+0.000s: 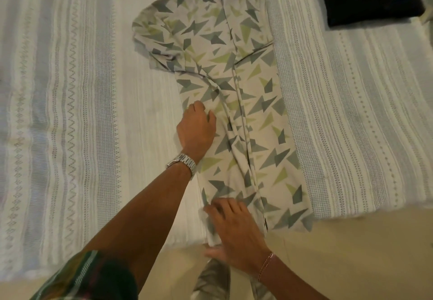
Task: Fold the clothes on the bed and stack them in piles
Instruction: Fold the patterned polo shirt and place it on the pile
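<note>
While the patterned shirt (236, 102) lies flat on the bed (70, 112) with one side folded in, the left hand (196, 128) pinches its other edge and the right hand (234, 227) presses flat on the hem, so folding that side over looks next.
</note>
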A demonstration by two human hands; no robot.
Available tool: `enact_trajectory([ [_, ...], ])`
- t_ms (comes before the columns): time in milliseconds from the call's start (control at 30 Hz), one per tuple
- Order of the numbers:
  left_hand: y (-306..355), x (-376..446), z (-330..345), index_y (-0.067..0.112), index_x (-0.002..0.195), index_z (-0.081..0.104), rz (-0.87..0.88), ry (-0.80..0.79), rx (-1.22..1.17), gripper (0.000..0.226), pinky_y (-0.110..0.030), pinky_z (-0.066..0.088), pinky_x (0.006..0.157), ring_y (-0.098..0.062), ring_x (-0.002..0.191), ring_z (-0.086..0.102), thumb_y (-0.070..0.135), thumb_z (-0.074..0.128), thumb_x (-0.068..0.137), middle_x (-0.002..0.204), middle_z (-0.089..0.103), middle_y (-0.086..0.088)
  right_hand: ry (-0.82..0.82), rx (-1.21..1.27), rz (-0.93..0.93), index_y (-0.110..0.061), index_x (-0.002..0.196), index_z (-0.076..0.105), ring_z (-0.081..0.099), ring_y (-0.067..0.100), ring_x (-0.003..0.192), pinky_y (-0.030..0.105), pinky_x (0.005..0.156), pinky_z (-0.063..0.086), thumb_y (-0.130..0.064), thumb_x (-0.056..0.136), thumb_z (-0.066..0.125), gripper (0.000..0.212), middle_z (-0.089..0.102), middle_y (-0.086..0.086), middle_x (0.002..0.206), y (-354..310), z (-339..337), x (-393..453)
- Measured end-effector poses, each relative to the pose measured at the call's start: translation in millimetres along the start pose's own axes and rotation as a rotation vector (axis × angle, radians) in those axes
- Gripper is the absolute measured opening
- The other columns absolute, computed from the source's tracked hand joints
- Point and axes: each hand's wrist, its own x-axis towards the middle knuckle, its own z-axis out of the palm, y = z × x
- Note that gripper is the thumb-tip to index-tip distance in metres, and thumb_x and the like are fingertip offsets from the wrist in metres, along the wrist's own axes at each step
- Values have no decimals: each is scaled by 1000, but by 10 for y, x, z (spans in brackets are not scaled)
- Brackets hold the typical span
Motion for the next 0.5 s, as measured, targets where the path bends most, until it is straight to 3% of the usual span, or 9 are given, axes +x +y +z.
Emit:
enact_trajectory([
  [67,-123,-111,-24,9,114,50,-88,5,15,32,-36,37,66,-25,92,57,38,50,101,107,57,-7,-50,-29,7,-24,126,54,56,16,99,29,84,55,-61,54,89,88,56,-2,117,-34,84,-70],
  [133,-247,-219,-61,9,111,47,-200,-7,-37,37,-36,39,64,-27,86,58,43,53,98,103,57,-8,15,-61,-24,-19,119,58,58,16,92,28,77,57,-39,57,94,75,59,0,111,-53,180,-163],
  [233,-371,-298,-118,7,104,51,-338,-59,-143,42,-33,39,62,-25,77,57,48,57,96,91,60,-6,113,-132,-171,-17,106,65,59,18,85,31,80,53,-30,70,89,45,66,0,98,-42,289,-279],
  [300,-451,-299,-155,8,82,58,-355,-72,-236,38,-29,34,54,-22,66,55,43,59,95,73,59,-4,146,-139,-230,-18,104,67,59,19,87,33,86,48,-28,83,79,26,66,-1,99,-51,333,-345],
  [367,-511,-285,-183,12,61,51,-379,-79,-331,42,-27,33,51,-18,54,49,32,62,96,56,52,-1,143,-106,-256,-18,108,66,60,19,91,33,87,49,-27,88,74,23,67,0,104,-51,367,-396],
  [433,-556,-271,-207,11,63,55,-396,-88,-398,39,-30,40,57,-15,55,50,26,62,98,59,56,-2,148,-91,-268,-18,112,64,59,18,94,32,85,50,-26,87,75,28,66,0,107,-49,387,-420],
  [500,-578,-265,-200,6,80,65,-407,-95,-447,29,-36,52,67,-21,69,62,27,61,100,77,67,-5,155,-61,-273,-18,113,63,57,18,94,31,85,49,-26,91,73,25,66,0,108,-52,382,-411],
])
